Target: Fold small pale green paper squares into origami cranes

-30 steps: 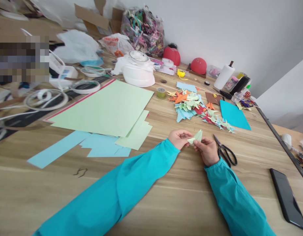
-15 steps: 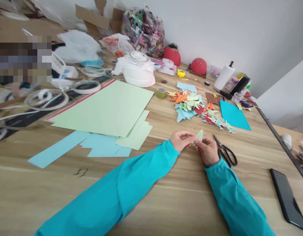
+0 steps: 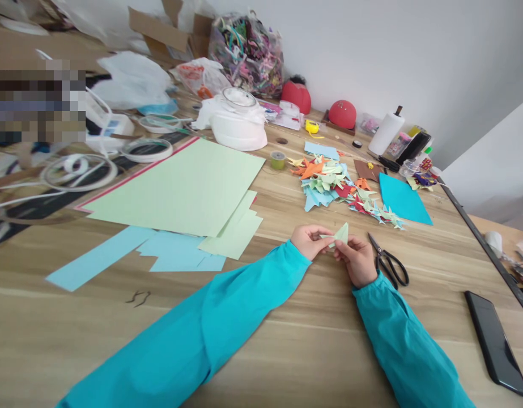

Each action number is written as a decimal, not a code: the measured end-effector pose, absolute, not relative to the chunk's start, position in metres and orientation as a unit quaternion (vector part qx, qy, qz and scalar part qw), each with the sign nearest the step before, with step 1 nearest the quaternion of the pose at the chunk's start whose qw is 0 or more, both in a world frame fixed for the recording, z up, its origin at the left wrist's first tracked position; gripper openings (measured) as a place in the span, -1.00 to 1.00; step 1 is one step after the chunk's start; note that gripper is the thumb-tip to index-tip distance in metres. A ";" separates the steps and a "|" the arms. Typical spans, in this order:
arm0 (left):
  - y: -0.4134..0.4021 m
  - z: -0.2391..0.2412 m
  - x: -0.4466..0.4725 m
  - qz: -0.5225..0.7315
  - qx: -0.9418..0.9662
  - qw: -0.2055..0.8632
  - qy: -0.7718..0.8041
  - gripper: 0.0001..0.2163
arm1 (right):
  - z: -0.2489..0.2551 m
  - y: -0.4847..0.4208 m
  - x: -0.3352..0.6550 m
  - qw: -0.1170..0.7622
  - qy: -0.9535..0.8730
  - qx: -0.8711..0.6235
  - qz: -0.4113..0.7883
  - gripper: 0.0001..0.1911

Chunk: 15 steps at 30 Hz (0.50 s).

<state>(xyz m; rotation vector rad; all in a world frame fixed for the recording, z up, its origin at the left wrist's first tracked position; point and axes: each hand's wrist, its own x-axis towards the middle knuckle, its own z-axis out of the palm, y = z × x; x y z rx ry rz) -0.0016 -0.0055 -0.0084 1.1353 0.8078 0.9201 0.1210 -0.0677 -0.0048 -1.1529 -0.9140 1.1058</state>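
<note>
A small folded piece of pale green paper (image 3: 341, 233) is held between both hands, just above the wooden table. My left hand (image 3: 311, 241) pinches its left side between thumb and fingers. From the right, my right hand (image 3: 358, 258) grips its lower edge with thumb and forefinger. One pointed flap stands up and another points left. Black-handled scissors (image 3: 391, 265) lie beside my right hand, blades pointing away. Beyond the hands is a heap of folded paper shapes (image 3: 327, 180) in green, orange, red and blue.
Large pale green sheets (image 3: 180, 190) lie to the left, with light blue paper strips (image 3: 102, 256) in front. A turquoise sheet (image 3: 404, 199) sits at the right. A black phone (image 3: 496, 343) rests near the right edge. Bags, cable coils and a white bundle (image 3: 238, 124) crowd the back.
The folded green paper has spread: a pointed flap now sticks out to the left beside the upright one. Both hands keep their pinch, with small finger shifts.
</note>
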 end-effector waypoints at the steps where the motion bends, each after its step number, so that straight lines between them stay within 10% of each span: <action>1: -0.005 -0.009 -0.001 0.405 0.504 0.672 0.361 -0.75 | -0.005 -0.068 0.121 0.604 -0.399 -0.500 0.475 -0.89; 15: -0.006 -0.009 -0.001 0.386 0.504 0.702 0.322 -0.61 | -0.004 -0.066 0.120 0.631 -0.366 -0.481 0.487 -0.91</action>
